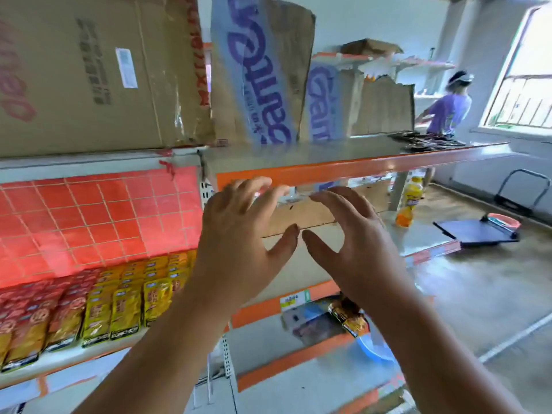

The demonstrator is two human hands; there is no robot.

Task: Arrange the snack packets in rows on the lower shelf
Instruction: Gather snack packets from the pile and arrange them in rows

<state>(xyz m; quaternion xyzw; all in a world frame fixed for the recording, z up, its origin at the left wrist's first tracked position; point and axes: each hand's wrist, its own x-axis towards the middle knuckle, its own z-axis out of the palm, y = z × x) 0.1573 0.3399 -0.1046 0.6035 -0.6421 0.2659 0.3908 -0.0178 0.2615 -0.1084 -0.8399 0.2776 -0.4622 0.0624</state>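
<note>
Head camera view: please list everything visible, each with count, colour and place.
cardboard boxes: several, brown with red or blue print, top shelf
snack packets: many, red and yellow, rows on left shelf
back panel: one, red grid, behind those packets
plain box: one, brown, shelf behind the hands
bottle: one, yellow-orange, on a shelf at right
dark packets: a pile, top shelf, right end
loose packet: one, dark and gold, lower shelf
trolley: one, dark, floor at right
other person: one, purple shirt, by window
left hand: open, holds nothing
right hand: open, holds nothing
</note>
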